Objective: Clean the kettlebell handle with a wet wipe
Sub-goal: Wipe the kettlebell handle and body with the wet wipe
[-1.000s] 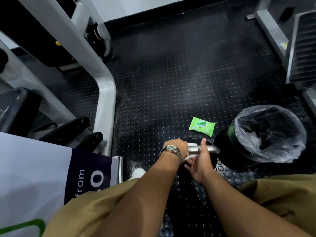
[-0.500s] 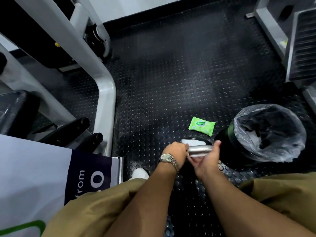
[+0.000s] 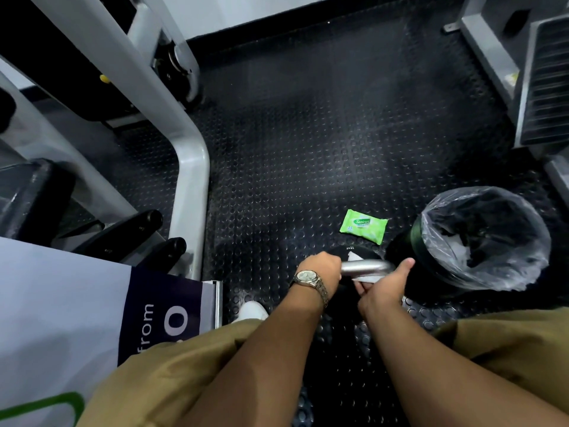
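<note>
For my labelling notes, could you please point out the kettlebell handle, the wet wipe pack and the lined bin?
kettlebell handle (image 3: 366, 266), head view, bare metal middle.
wet wipe pack (image 3: 363, 225), head view, printed front.
lined bin (image 3: 403, 251), head view, dark outer wall.

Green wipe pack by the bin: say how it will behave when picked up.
The wipe pack lies flat and thin on the studded floor, so it is probably light and soft, bending slightly. Its glossy wrapper may be slippery. Unlikely to roll.

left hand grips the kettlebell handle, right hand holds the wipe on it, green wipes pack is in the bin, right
Not quite: the head view shows the green wipes pack on the floor beside the bin, not in it. Left hand gripping the kettlebell handle and right hand holding the wipe are correct.
</note>
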Motion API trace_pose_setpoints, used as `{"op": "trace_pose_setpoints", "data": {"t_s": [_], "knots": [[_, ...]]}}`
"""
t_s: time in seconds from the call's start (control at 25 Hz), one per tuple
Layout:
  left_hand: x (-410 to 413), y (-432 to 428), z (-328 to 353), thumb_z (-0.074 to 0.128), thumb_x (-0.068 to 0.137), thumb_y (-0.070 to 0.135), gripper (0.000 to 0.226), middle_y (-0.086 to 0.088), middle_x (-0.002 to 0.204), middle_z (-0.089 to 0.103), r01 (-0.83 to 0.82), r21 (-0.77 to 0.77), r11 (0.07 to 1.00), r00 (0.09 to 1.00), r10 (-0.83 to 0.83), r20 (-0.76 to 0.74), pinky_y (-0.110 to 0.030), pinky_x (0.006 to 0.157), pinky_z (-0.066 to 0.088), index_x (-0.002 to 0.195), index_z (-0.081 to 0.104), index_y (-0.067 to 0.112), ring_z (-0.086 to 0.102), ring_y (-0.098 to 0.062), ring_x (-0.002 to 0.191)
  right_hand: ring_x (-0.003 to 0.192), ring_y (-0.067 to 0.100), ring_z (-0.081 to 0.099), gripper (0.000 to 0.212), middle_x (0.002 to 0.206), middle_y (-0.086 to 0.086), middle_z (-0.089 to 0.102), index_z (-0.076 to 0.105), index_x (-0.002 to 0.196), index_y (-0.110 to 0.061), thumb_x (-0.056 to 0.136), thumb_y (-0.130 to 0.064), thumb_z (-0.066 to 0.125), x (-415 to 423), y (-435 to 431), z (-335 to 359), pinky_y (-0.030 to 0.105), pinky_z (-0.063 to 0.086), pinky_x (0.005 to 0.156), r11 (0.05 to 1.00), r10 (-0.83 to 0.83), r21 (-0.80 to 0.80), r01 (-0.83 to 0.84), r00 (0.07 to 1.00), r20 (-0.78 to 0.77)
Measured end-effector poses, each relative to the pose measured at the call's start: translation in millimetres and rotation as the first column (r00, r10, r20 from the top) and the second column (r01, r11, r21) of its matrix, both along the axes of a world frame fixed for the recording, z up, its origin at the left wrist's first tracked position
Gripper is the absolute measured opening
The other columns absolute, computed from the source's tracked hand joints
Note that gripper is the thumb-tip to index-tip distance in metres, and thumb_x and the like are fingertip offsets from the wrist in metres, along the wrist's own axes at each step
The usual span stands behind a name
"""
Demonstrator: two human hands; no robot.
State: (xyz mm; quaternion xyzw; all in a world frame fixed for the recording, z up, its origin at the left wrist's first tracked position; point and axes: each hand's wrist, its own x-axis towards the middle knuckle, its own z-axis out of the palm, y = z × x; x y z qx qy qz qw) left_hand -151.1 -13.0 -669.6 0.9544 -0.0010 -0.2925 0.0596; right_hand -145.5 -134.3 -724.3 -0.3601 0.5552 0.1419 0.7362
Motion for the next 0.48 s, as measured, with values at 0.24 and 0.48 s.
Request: {"op": "trace_pose_setpoints", "data": {"t_s": [0.24, 0.48], "knots": [[4.1, -0.4, 1.3, 0.057, 0.098, 0.014, 0.023, -0.015, 0.113, 0.071, -0.032, -0.007, 0.999, 0.999, 0.032, -0.042, -0.042, 0.091, 0.057, 0.116, 0.070, 0.012, 0.069, -0.037, 0.104, 0.118, 0.024, 0.065, 0.089, 0.120, 0.006, 0.075, 0.070, 0.120, -0.025, 0.083, -0.092, 0.024, -16.5, 4.5, 17.4, 0.050, 0.029, 0.114, 0.753, 0.598, 0.187, -0.631, 0.774, 0.208], [4.8, 0.2, 0.1, 0.056, 0.099, 0.017, 0.026, -0.017, 0.116, 0.069, -0.031, -0.012, 0.999, 0.999, 0.030, -0.039, -0.043, 0.091, 0.055, 0.123, 0.066, 0.012, 0.068, -0.039, 0.105, 0.098, 0.029, 0.073, 0.093, 0.122, 0.004, 0.072, 0.063, 0.128, -0.024, 0.072, -0.095, 0.045, -5.9, -10.0, 1.3, 0.037, 0.055, 0.076, 0.993, 0.101, -0.064, -0.100, 0.995, 0.009]]}}
